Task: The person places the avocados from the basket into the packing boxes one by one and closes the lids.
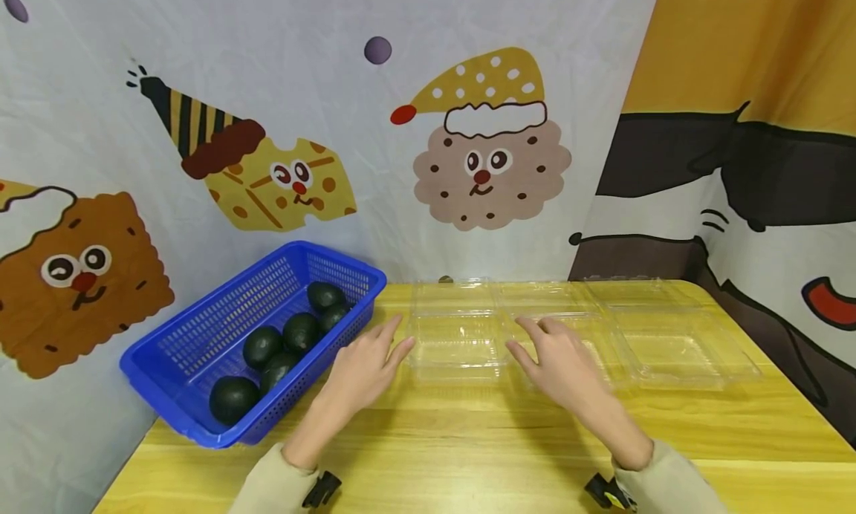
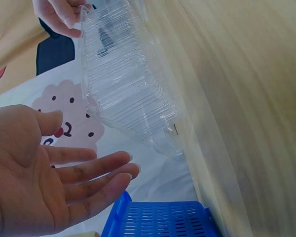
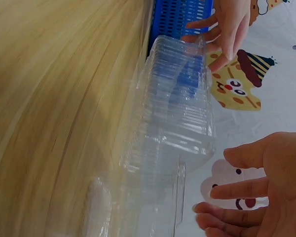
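Head view: the left hand point(image 1: 364, 367) and right hand point(image 1: 560, 359), fingers loosely extended, flank a clear plastic clamshell container point(image 1: 458, 343) on a wood-grain table point(image 1: 435, 454) before cartoon-printed cloth point(image 1: 388, 172); its transparent edges are hard to trace. A blue basket point(image 1: 207, 306) partly hides its dark avocados point(image 1: 234, 400).

Left wrist: ribbed wall point(image 2: 123, 89) visible; basket cut off.

Right wrist: a nearer container point(image 3: 143, 215) runs out of frame.
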Motion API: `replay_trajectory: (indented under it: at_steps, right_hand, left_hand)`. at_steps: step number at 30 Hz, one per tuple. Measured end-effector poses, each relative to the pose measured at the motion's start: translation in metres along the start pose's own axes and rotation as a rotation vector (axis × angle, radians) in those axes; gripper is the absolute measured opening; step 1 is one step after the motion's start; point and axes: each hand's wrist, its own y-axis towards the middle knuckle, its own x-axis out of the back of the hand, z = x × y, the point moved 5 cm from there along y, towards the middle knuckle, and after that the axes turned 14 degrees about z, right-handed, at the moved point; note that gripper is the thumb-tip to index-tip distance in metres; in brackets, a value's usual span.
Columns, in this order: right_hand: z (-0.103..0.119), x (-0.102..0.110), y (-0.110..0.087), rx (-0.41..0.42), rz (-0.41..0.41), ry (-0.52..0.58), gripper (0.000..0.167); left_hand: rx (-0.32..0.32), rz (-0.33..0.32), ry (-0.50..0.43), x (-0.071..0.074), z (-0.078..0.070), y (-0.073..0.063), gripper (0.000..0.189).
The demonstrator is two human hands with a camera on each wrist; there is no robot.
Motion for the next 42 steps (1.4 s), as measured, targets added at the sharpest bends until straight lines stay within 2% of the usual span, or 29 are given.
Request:
replay_trajectory:
  at_steps: [13,17,23,31,35,42]
  right_hand:
    - [0.01,-0.015,0.007,-0.058,0.115,0.058,0.038]
    - [0.012,-0.018,0.007,-0.057,0.133,0.065,0.037]
    - [0.015,-0.022,0.006,-0.065,0.162,0.084,0.038]
    - [0.018,-0.026,0.005,-0.074,0.193,0.059,0.037]
    - [0.02,-0.028,0.003,-0.061,0.192,0.04,0.032]
    - [0.022,-0.031,0.003,-0.077,0.202,0.044,0.025]
  left_hand:
    - [0.027,0.024,-0.018,-0.007,0.0,0.009,0.051]
    - [0.025,0.016,-0.024,-0.009,0.001,0.01,0.04]
    - [0.036,0.052,-0.04,-0.014,0.003,0.012,0.02]
    - [0.044,0.087,-0.056,-0.019,0.004,0.012,0.031]
    - [0.05,0.109,-0.084,-0.021,0.004,0.01,0.027]
    - [0.062,0.153,-0.149,-0.019,0.004,0.005,0.033]
